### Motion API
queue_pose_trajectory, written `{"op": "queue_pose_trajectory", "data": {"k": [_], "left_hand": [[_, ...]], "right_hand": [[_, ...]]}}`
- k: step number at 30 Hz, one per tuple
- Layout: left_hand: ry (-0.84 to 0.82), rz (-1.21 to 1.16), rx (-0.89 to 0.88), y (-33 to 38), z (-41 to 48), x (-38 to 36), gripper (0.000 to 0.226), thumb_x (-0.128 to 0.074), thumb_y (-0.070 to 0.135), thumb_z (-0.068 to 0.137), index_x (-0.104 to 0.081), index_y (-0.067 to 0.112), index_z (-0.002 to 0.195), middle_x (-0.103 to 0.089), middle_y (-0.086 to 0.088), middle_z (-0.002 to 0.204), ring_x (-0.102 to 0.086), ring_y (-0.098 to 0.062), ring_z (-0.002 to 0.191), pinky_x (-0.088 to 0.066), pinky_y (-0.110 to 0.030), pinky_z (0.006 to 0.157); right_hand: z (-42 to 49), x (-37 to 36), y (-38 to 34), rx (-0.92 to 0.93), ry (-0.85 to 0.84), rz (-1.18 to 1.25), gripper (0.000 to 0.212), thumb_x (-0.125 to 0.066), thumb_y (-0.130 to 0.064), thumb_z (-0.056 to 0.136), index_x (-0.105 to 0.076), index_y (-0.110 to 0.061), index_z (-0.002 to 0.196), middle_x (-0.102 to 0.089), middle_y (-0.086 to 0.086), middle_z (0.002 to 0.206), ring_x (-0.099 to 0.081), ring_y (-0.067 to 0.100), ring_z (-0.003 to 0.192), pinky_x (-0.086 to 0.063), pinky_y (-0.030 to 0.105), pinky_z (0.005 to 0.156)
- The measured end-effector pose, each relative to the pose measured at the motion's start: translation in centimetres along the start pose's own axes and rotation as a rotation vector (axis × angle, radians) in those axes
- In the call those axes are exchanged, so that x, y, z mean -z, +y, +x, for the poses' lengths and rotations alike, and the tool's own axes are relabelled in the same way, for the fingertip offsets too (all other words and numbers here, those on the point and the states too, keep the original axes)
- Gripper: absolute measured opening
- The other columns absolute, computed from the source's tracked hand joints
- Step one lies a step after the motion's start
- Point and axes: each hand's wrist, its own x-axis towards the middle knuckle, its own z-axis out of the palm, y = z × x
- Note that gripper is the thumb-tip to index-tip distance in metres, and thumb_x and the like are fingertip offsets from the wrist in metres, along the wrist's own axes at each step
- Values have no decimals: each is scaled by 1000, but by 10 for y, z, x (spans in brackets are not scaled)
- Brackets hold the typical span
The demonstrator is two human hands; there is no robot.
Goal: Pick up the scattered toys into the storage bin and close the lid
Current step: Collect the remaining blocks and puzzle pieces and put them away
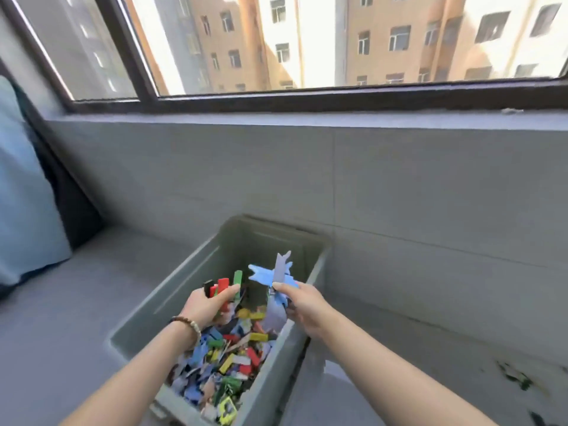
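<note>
Under a wide window (338, 41), a grey ledge (61, 318) runs along a grey wall. The left hand (206, 305) is curled round a clutch of black, red and green blocks (223, 285), and it is above the middle of the storage bin (172, 278). The right hand (302, 305) pinches blue and lilac flat pieces (278, 278) over the bin's right wall. Both loads hang directly above the heaped toys (233, 358) inside, so letting go straight down should land them. The bin's long axis runs from the person toward the wall. A few dark bits (516, 376) lie well to the bin's right, nearer the right hand. A blue cushion (21, 195) sits far to its left. I cannot make out the lid.
</note>
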Motion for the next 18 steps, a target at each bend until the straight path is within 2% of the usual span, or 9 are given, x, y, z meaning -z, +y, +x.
{"op": "queue_pose_trajectory", "data": {"k": [1, 2, 3, 4, 5, 7, 10, 15, 18], "left_hand": [[17, 9, 14, -8, 6, 19, 41, -78, 42, 69, -64, 6, 81, -64, -13, 76, -62, -14, 55, -55, -28, 57], [29, 43, 24, -19, 14, 35, 61, -78, 56, 63, -66, 7, 97, -68, -15, 93, -68, -18, 74, -57, -35, 72], [51, 97, 45, -28, 18, 48, 78, -72, 65, 63, -61, 9, 116, -64, -14, 115, -65, -23, 98, -52, -40, 89], [79, 156, 75, -35, 18, 59, 84, -65, 65, 71, -50, 9, 131, -54, -12, 132, -55, -26, 117, -43, -40, 101], [104, 206, 87, -41, 17, 68, 83, -59, 61, 80, -39, 7, 139, -45, -11, 142, -46, -26, 128, -35, -38, 106], [146, 274, 78, -44, 13, 73, 76, -52, 53, 88, -31, 6, 143, -37, -10, 147, -39, -26, 133, -31, -36, 108], [95, 389, 28, -43, 13, 58, 66, -52, 46, 91, -33, 8, 141, -40, -11, 145, -41, -26, 131, -33, -36, 108], [-70, 585, -174, -14, 8, -21, 58, -53, 40, 91, -39, 10, 138, -45, -8, 142, -44, -23, 129, -36, -32, 105], [-200, 692, -286, 4, 0, -95, 57, -54, 44, 90, -42, 13, 136, -45, -7, 142, -43, -23, 130, -35, -34, 108]], "right_hand": [[10, -20, 4, 5, 7, -17, 25, -61, -23, 89, -62, -7, 108, -67, 9, 85, -55, 12, 61, -42, 22, 57], [18, -36, 8, 15, 28, -38, 37, -62, -27, 88, -57, -7, 119, -64, 14, 112, -59, 17, 81, -47, 28, 71], [24, -48, 13, 13, 70, -77, 52, -61, -30, 89, -46, -7, 133, -52, 14, 134, -57, 22, 103, -46, 33, 86], [27, -55, 16, 2, 112, -131, 63, -58, -33, 90, -33, -8, 142, -38, 11, 146, -49, 24, 120, -41, 35, 98], [27, -58, 19, -4, 147, -191, 68, -55, -35, 92, -24, -9, 146, -31, 8, 151, -41, 25, 130, -36, 34, 102], [25, -51, 26, 27, 184, -326, 63, -51, -34, 95, -23, -13, 147, -27, 4, 153, -36, 22, 135, -33, 28, 100], [11, -20, 23, 90, 191, -476, 55, -54, -33, 93, -34, -18, 143, -35, 2, 149, -39, 18, 132, -32, 24, 94], [-19, 86, -3, 115, 340, -622, 54, -61, -30, 89, -42, -15, 138, -39, 4, 146, -41, 19, 131, -41, 35, 103], [-61, 167, -11, 46, 468, -645, 57, -64, -29, 87, -43, -13, 137, -40, 7, 146, -41, 20, 132, -38, 37, 107]]}}
